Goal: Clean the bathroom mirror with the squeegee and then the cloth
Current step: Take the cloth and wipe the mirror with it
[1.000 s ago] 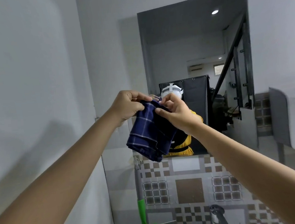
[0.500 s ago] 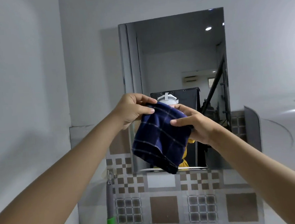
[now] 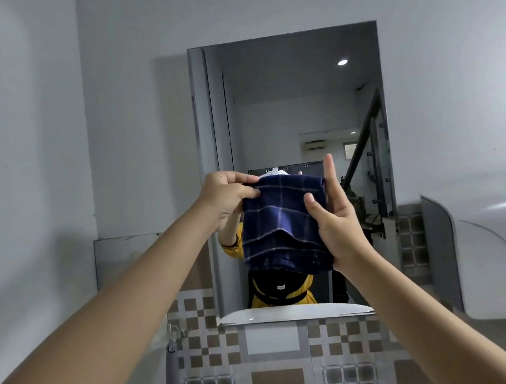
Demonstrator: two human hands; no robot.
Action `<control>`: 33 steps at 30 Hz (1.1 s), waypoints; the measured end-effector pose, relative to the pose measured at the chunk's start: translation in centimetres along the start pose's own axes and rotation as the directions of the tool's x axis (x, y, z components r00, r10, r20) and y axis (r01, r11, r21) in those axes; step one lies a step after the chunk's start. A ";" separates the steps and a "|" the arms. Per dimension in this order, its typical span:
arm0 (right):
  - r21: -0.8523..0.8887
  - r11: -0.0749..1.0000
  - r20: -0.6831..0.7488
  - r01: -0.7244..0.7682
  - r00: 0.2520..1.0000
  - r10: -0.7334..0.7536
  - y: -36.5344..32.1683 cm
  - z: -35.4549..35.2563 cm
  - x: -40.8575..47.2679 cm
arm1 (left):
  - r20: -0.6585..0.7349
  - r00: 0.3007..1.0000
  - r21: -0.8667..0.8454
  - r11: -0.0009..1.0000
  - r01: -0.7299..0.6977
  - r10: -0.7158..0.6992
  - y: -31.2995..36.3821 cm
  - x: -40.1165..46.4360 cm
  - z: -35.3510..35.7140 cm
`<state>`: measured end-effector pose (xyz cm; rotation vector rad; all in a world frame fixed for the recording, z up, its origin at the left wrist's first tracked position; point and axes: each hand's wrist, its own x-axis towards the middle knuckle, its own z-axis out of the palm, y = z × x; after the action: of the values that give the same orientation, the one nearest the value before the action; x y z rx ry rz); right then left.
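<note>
A dark blue checked cloth [image 3: 281,223] hangs folded in front of the lower half of the wall mirror [image 3: 294,112], held up between both hands. My left hand [image 3: 228,198] grips its top left corner with curled fingers. My right hand [image 3: 337,221] holds its right edge, thumb pressed on the front and straight fingers behind it. The squeegee's grey handle [image 3: 173,380] hangs against the tiled wall at the lower left; its blade is out of view.
A large white appliance [image 3: 492,248] juts from the wall right of the mirror. Patterned brown and grey tiles [image 3: 273,350] cover the wall below it. A plain white side wall [image 3: 26,179] stands close on the left.
The cloth has been spread wider and flatter between my hands. My right hand slid to its right edge and its fingers straightened. The view has shifted, bringing the mirror to the centre.
</note>
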<state>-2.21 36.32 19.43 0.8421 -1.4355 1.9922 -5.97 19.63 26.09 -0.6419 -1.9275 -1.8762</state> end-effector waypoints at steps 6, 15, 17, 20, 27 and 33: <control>0.004 0.997 0.014 -0.075 0.997 0.075 0.4 0.5 1.0 | 0.023 0.991 -0.071 0.988 0.134 -0.133 -0.8 1.7 -0.8; 0.066 0.976 -0.095 -0.207 0.972 0.213 -0.5 1.6 4.8 | 0.115 0.977 0.041 0.981 -0.187 0.181 -0.5 5.5 -2.5; 0.071 0.992 -0.103 -0.101 0.989 0.108 -1.7 2.1 6.4 | 0.086 0.957 0.213 0.933 -0.290 0.278 0.2 7.1 -3.3; -0.252 0.958 -0.178 0.139 0.966 -0.187 -3.9 2.9 10.0 | 0.101 0.871 0.534 0.713 -0.455 0.480 0.4 9.2 -5.3; -0.844 0.302 0.142 0.443 0.728 -0.671 -6.1 3.6 20.7 | 0.314 0.821 0.897 0.134 -0.421 0.478 -2.1 11.9 -8.4; -0.968 -0.063 0.237 0.244 0.799 -0.553 -4.7 2.8 26.4 | 0.347 0.790 0.904 0.042 -0.425 0.506 -3.3 13.3 -9.4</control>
<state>-15.70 36.76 42.83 0.2313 -1.6415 0.2259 -19.24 11.02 31.19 -0.5986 -1.9773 -0.0210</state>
